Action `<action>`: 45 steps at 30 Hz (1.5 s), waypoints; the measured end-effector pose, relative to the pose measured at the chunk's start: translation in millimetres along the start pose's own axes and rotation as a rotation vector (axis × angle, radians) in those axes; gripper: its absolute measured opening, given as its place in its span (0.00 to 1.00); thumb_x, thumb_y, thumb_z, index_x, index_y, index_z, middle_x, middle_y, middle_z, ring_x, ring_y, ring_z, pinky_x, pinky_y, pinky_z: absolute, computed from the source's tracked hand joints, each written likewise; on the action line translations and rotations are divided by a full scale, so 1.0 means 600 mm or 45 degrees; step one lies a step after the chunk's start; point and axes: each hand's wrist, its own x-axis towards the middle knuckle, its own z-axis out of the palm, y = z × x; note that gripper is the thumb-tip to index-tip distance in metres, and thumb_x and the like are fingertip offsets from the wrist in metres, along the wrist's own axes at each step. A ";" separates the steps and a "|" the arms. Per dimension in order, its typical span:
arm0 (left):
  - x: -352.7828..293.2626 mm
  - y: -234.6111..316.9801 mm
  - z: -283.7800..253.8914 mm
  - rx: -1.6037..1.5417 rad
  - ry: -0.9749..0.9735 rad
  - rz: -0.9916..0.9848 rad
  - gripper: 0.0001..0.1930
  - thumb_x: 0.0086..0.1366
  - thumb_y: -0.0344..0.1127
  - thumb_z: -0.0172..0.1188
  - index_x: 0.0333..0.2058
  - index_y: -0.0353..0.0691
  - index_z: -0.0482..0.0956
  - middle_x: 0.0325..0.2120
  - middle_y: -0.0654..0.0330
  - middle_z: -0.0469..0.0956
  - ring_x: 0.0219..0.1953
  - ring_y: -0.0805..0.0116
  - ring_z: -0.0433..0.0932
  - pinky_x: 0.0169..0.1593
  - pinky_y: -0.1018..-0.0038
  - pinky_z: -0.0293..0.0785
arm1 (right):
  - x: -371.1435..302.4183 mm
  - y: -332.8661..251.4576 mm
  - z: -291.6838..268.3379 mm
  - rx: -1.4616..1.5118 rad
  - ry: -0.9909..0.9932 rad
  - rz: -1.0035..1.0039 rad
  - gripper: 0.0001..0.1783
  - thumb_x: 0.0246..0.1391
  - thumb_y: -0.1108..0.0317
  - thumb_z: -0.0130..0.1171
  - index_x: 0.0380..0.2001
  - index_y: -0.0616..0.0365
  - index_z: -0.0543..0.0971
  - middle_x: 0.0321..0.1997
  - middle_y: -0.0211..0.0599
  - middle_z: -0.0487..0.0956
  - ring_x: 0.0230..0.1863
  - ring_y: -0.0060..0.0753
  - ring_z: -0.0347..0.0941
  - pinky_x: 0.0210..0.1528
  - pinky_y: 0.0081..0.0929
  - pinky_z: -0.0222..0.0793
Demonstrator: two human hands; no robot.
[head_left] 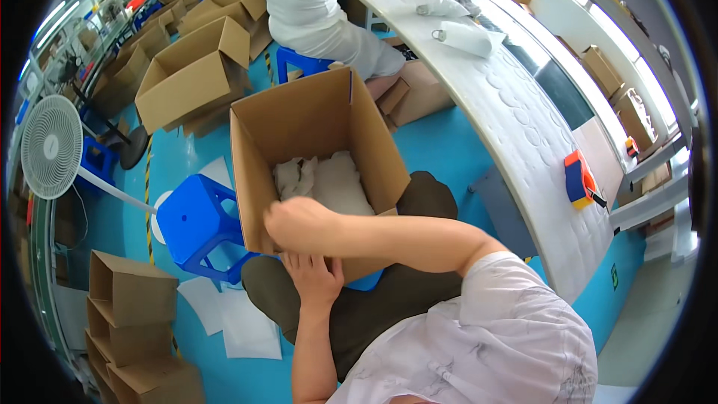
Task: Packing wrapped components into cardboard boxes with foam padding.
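Note:
A tall open cardboard box stands between my knees. Inside it lie pale, crumpled wrapped packages. My left hand rests against the box's near wall, below the rim, with its fingers stretched out and the thumb apart. Crossing from the right above it, my right hand is closed at the near left corner of the box. Its fingertips are turned away and slightly blurred, so what they hold, if anything, is hidden.
A blue stool and a white fan stand left. Small cartons are stacked near left; larger open boxes lie beyond. A white worktable runs along the right, bearing a tape dispenser. A seated person works ahead.

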 end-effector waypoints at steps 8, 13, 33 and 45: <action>0.029 0.018 -0.018 0.023 0.001 -0.057 0.26 0.60 0.40 0.66 0.54 0.34 0.76 0.49 0.49 0.75 0.56 0.46 0.71 0.67 0.45 0.60 | -0.209 0.115 -0.237 -0.013 0.828 0.098 0.06 0.58 0.72 0.61 0.39 0.55 0.83 0.31 0.35 0.84 0.28 0.39 0.81 0.29 0.32 0.78; 0.045 0.019 -0.008 0.012 -0.009 -0.033 0.25 0.58 0.41 0.68 0.52 0.35 0.77 0.47 0.49 0.75 0.53 0.46 0.72 0.66 0.44 0.60 | -0.299 0.424 -0.253 -0.318 0.783 0.675 0.08 0.57 0.67 0.61 0.34 0.59 0.85 0.28 0.49 0.82 0.30 0.52 0.81 0.36 0.42 0.77; 0.043 0.038 -0.004 0.152 -0.117 -0.100 0.28 0.52 0.44 0.69 0.50 0.34 0.78 0.46 0.46 0.75 0.53 0.44 0.72 0.68 0.41 0.55 | -0.261 0.863 -0.211 -0.868 0.117 1.211 0.11 0.60 0.71 0.53 0.43 0.58 0.81 0.46 0.43 0.84 0.50 0.40 0.82 0.52 0.43 0.74; 0.062 0.050 0.005 -0.147 -0.006 -0.154 0.26 0.58 0.38 0.69 0.53 0.35 0.76 0.46 0.49 0.78 0.51 0.47 0.76 0.68 0.45 0.60 | -0.309 0.524 -0.378 0.191 1.091 0.726 0.29 0.43 0.61 0.81 0.46 0.61 0.80 0.39 0.40 0.85 0.42 0.33 0.81 0.48 0.33 0.76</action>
